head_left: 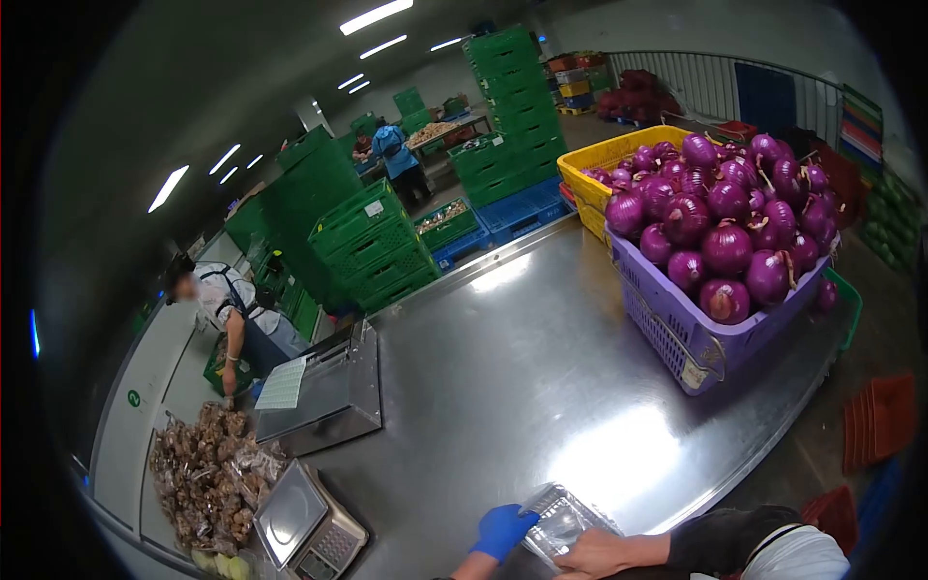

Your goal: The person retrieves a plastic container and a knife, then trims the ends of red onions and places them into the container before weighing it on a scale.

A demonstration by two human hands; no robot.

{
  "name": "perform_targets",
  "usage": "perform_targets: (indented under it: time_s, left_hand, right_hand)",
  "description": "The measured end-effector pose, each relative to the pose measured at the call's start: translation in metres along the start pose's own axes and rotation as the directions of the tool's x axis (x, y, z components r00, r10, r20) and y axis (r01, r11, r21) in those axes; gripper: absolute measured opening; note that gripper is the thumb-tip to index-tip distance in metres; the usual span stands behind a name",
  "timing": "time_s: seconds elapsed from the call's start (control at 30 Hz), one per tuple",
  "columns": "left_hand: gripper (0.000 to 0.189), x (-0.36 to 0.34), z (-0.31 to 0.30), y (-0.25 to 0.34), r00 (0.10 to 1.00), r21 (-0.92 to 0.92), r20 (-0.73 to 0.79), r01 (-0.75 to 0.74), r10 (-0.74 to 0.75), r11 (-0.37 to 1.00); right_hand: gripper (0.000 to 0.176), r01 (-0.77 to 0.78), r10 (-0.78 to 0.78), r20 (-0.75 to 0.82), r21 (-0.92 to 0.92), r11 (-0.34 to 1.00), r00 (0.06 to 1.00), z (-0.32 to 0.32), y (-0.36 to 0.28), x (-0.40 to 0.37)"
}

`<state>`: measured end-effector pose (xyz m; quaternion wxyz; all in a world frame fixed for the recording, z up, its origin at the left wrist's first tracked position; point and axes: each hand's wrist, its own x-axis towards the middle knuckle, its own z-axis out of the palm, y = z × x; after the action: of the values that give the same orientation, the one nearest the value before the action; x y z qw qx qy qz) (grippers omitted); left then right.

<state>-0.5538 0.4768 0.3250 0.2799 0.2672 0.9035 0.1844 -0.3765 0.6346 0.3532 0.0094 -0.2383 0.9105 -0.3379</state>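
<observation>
Gloved left hand point(503, 530) pinches, right hand point(592, 555) lies flat on, a clear plastic tray point(563, 515): light, flimsy, probably best held by its rim.

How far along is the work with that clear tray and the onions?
Barely begun, it seems. Done: no filled trays show on the steel table. In hand: the gloved left hand grips an empty-looking clear tray, the right hand resting against it. Left: the purple crate is heaped with red onions.
</observation>
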Motion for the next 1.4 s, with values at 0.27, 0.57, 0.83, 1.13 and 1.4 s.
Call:
perform_targets:
  time_s: [0.27, 0.57, 0.83, 1.13, 1.4]
  left_hand:
    - [0.047, -0.027, 0.002, 0.020, 0.997, -0.106, 0.024, 0.074, -0.072, 0.992]
    - [0.043, -0.024, 0.038, -0.002, 0.986, -0.301, 0.001, 0.157, -0.164, 0.941]
    - [0.035, -0.013, 0.029, -0.024, 0.967, -0.637, 0.162, 0.253, -0.194, 0.728]
    - [0.061, -0.028, 0.030, 0.040, 0.881, -0.834, 0.473, 0.456, -0.020, 0.310]
    - [0.058, 0.005, 0.055, 0.096, 0.978, -0.840, 0.207, 0.194, -0.031, 0.507]
  right_hand:
    - [0.037, 0.037, -0.034, -0.017, 0.259, 0.965, 0.999, -0.021, -0.013, -0.073]
    - [0.032, -0.007, 0.012, -0.244, 0.022, 1.000, 0.970, -0.047, 0.022, -0.140]
    - [0.026, -0.557, 0.589, -0.338, 0.195, 0.807, 0.734, 0.035, 0.106, -0.092]
    - [0.044, -0.596, 0.615, 0.105, 0.418, 0.686, 0.782, 0.053, 0.042, -0.064]
    - [0.062, -0.521, 0.516, 0.150, 0.461, 0.718, 0.844, 0.059, 0.049, -0.074]
